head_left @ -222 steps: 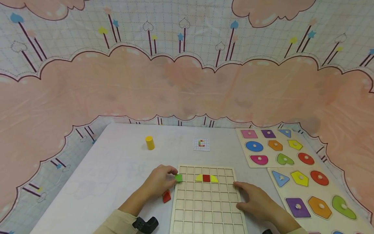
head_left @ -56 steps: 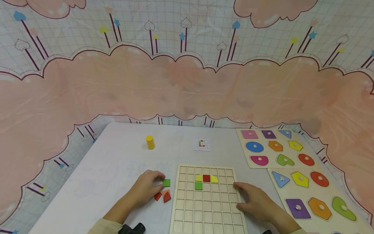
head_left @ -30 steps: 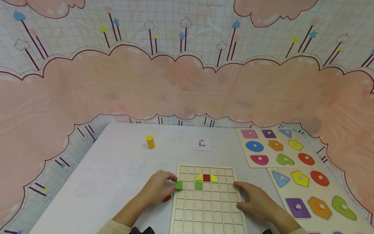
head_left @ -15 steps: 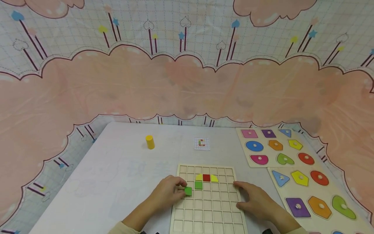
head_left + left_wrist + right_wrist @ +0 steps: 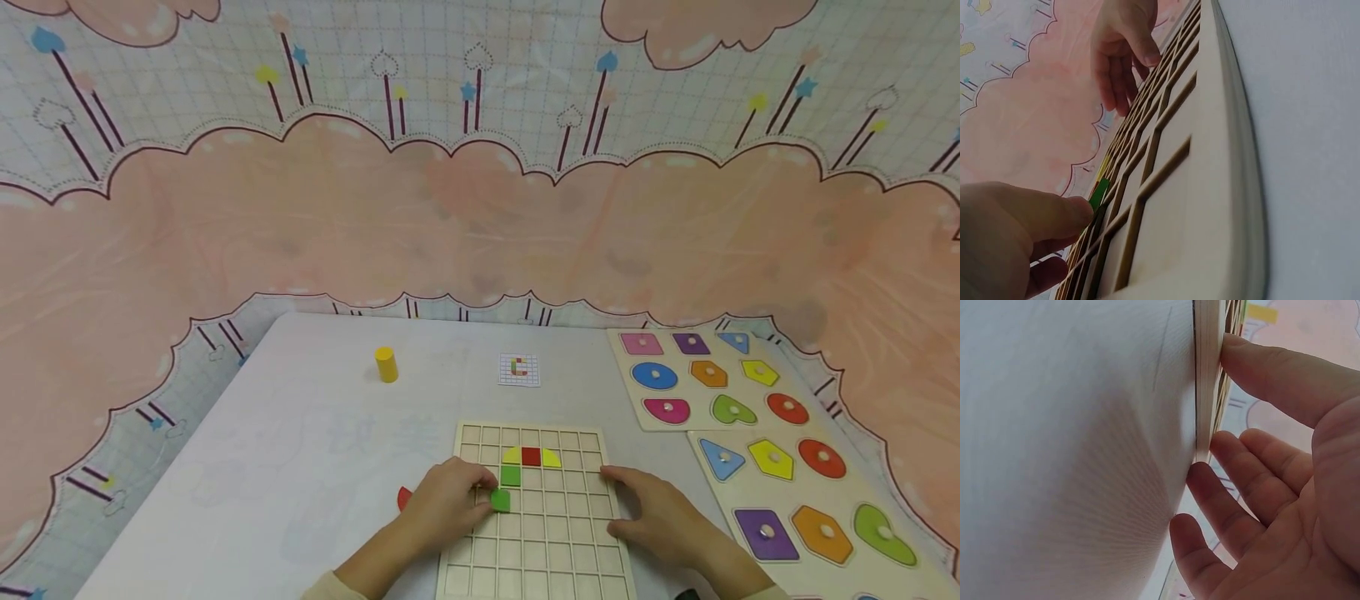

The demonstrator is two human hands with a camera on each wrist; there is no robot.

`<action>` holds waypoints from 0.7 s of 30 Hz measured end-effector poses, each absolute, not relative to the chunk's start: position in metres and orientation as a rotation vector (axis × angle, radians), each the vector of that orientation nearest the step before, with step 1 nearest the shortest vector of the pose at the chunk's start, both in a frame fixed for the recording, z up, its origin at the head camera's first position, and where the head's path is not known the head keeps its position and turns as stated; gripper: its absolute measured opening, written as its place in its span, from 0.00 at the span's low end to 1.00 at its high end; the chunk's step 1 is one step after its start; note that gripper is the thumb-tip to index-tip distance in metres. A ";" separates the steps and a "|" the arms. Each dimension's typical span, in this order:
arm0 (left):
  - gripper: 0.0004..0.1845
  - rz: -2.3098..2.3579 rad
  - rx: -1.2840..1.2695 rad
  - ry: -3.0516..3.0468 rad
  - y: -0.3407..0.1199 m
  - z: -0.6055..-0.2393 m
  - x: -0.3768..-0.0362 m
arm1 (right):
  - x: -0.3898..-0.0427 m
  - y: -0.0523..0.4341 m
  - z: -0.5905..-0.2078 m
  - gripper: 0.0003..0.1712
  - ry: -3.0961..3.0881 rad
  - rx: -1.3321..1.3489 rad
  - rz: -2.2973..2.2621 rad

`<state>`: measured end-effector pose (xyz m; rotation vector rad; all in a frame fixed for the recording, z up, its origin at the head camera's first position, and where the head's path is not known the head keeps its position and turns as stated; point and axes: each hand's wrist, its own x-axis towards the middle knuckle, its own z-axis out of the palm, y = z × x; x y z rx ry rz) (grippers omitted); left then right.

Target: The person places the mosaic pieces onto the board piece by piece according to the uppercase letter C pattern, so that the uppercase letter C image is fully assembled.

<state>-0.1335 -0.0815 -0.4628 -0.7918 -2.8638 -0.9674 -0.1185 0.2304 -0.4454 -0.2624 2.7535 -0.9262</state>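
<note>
My left hand pinches a green square tile between thumb and fingers, over the wooden grid board. In the left wrist view the held tile looks tilted, its edge near the grid. Another green square lies in a cell just above it. In the row beyond, a red square sits between two yellow quarter-round tiles. My right hand rests at the board's right edge, fingers loosely spread; the right wrist view shows thumb and fingertips against the board's side.
A red piece shows left of the board, partly behind my left hand. A yellow cylinder and a small card with a coloured grid pattern stand farther back. Two knobbed shape-puzzle boards lie at the right.
The first green square has gone from my left hand into a cell. A second green square has been picked up left of the board and carried right, over the grid. The right hand stays put.
</note>
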 end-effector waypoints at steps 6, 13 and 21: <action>0.09 -0.959 -0.779 -2.843 -0.076 -0.465 -0.132 | -0.118 0.230 -0.445 0.39 2.747 -0.271 -0.939; 0.09 -0.961 -0.727 -2.877 -0.071 -0.466 -0.131 | -0.118 0.230 -0.447 0.39 2.747 -0.261 -0.936; 0.09 -0.945 -0.741 -2.893 -0.068 -0.465 -0.132 | -0.119 0.230 -0.446 0.39 2.756 -0.264 -0.927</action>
